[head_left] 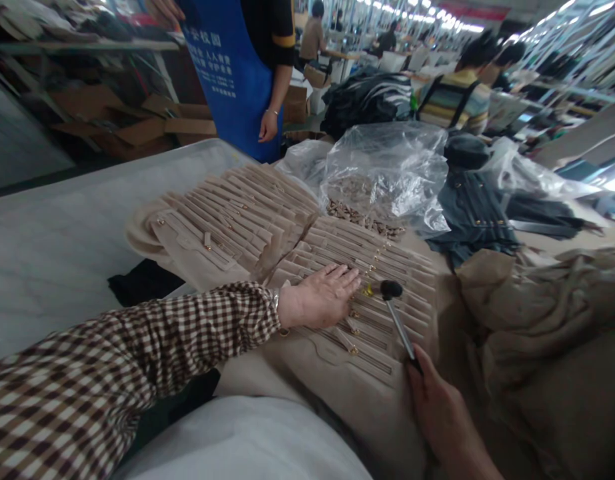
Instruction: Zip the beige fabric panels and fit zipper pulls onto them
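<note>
My left hand (321,295) lies flat, fingers stretched out, on a row of overlapping beige fabric pieces (407,293) with zips and small gold-coloured metal parts. My right hand (437,400) is closed round the dark grip of a small hammer (398,325) with a silver shaft and a black head. The hammer's head is just right of my left fingertips, beside a yellow-gold piece (368,291); whether it touches the fabric I cannot tell. A second row of similar beige pieces (237,207) lies farther back to the left.
Behind the rows a clear plastic bag (387,167) lies over many small brownish pieces (357,217). Dark garments (472,213) and a heap of beige cloth (552,313) are on the right. Across the table stands a person in a blue apron (232,73). Cardboard boxes (142,127) sit beyond.
</note>
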{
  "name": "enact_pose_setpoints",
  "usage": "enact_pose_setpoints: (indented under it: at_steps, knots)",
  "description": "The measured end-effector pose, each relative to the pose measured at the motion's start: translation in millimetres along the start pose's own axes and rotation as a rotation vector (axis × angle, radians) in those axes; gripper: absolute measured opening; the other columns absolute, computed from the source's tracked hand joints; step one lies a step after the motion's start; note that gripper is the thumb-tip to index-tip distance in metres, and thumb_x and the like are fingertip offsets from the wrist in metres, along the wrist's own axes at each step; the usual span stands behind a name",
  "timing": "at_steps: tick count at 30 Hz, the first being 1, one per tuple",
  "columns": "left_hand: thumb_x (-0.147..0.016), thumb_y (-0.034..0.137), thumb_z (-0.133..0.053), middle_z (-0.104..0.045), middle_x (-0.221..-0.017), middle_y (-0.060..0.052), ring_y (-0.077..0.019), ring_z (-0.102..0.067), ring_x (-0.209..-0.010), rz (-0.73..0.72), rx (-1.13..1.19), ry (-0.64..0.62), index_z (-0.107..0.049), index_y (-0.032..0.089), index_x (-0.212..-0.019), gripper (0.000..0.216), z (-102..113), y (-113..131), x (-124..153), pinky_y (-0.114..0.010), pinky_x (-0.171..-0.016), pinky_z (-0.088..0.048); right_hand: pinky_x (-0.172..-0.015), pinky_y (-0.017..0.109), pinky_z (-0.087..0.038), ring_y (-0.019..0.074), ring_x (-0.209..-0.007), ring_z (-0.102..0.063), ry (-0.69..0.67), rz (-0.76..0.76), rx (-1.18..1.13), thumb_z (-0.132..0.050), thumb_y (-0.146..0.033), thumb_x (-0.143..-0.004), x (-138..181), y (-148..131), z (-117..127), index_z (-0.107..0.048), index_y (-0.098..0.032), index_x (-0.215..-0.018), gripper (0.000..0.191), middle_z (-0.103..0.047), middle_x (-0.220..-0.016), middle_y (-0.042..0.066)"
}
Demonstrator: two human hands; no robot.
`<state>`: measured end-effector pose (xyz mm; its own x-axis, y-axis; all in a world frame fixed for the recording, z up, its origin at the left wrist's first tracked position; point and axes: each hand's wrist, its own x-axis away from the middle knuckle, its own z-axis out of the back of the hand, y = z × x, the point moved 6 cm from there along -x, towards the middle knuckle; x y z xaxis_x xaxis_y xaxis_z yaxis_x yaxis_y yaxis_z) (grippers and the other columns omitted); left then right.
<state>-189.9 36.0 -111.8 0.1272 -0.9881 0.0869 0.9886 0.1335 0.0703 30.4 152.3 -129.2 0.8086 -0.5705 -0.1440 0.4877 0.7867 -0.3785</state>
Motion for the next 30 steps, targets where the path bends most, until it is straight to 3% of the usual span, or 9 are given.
enact_pose_setpoints:
  at_steps: [3, 8, 13, 16, 19, 21, 25, 30]
  knots:
    - [-0.100, 0.032, -0.034, -0.027, -0.159, -0.015, -0.0303, -0.025, -0.147, 0.005, 0.002, 0.009, -0.034, 0.006, -0.149, 0.055, 0.3, -0.1, 1.1, -0.045, -0.120, -0.021, -0.055, 0.030, -0.055, 0.0270, -0.070, -0.074, -0.090, -0.016, 0.015, -0.035, -0.045, -0.096, 0.2, 2.8, -2.4, -0.062, -0.015, -0.123, 0.049, -0.076, -0.086, 0.013]
    - [-0.100, 0.032, -0.036, -0.025, -0.159, -0.017, -0.0316, -0.024, -0.147, -0.026, -0.010, 0.036, -0.034, 0.004, -0.149, 0.057, -2.7, 0.6, 2.1, -0.046, -0.120, -0.021, -0.065, 0.029, -0.057, 0.0259, -0.078, -0.074, 0.062, 0.018, -0.032, -0.039, -0.046, -0.096, 6.5, -12.5, 17.4, -0.060, -0.011, -0.124, 0.050, -0.075, -0.095, 0.017]
    - [-0.099, 0.038, -0.036, -0.027, -0.159, -0.014, -0.0318, -0.025, -0.146, 0.024, 0.028, 0.050, -0.033, 0.008, -0.150, 0.059, -3.9, -3.0, 2.6, -0.046, -0.120, -0.021, -0.051, 0.029, -0.053, 0.0266, -0.064, -0.073, -0.188, -0.018, 0.028, -0.032, -0.045, -0.097, 5.2, -16.9, -3.6, -0.063, -0.013, -0.121, 0.051, -0.075, -0.078, 0.013]
    - [-0.098, 0.038, -0.037, -0.026, -0.159, -0.015, -0.0328, -0.024, -0.147, 0.089, -0.003, 0.053, -0.030, 0.006, -0.151, 0.061, -1.1, -6.1, 8.6, -0.051, -0.120, -0.019, -0.049, 0.027, -0.052, 0.0254, -0.062, -0.072, -0.079, 0.003, 0.000, -0.037, -0.049, -0.096, 10.2, -22.5, 10.0, -0.064, -0.013, -0.118, 0.049, -0.075, -0.074, 0.012]
    - [-0.100, 0.035, -0.033, -0.023, -0.160, -0.015, -0.0329, -0.021, -0.147, 0.098, -0.018, 0.040, -0.026, 0.004, -0.152, 0.061, 0.1, -6.4, 14.5, -0.053, -0.120, -0.017, -0.065, 0.025, -0.057, 0.0236, -0.082, -0.074, 0.011, 0.043, -0.063, -0.038, -0.045, -0.098, 19.9, -32.6, 16.9, -0.059, -0.013, -0.125, 0.046, -0.075, -0.098, 0.015]
    - [-0.100, 0.035, -0.031, -0.022, -0.160, -0.014, -0.0328, -0.020, -0.148, 0.094, -0.013, 0.029, -0.025, 0.004, -0.152, 0.061, -1.4, -7.2, 15.2, -0.053, -0.120, -0.017, -0.070, 0.027, -0.058, 0.0242, -0.086, -0.074, -0.019, 0.046, -0.056, -0.036, -0.044, -0.098, 22.1, -36.6, 8.5, -0.058, -0.014, -0.126, 0.047, -0.074, -0.103, 0.015]
    - [-0.099, 0.037, -0.034, -0.022, -0.161, -0.013, -0.0320, -0.020, -0.148, 0.107, -0.013, -0.002, -0.025, 0.006, -0.153, 0.062, -3.2, -11.8, 11.4, -0.052, -0.120, -0.018, -0.056, 0.029, -0.056, 0.0261, -0.073, -0.074, -0.184, -0.027, 0.012, -0.032, -0.045, -0.096, 16.3, -30.5, -12.4, -0.062, -0.016, -0.123, 0.050, -0.076, -0.087, 0.013]
    - [-0.101, 0.037, -0.032, -0.023, -0.160, -0.015, -0.0327, -0.023, -0.147, 0.099, -0.035, 0.040, -0.027, 0.006, -0.152, 0.060, 16.1, -1.0, 21.2, -0.051, -0.119, -0.021, -0.058, 0.026, -0.056, 0.0251, -0.076, -0.075, -0.091, -0.051, -0.064, -0.039, -0.050, -0.094, 31.6, -15.1, 13.4, -0.063, -0.018, -0.117, 0.046, -0.077, -0.086, 0.011]
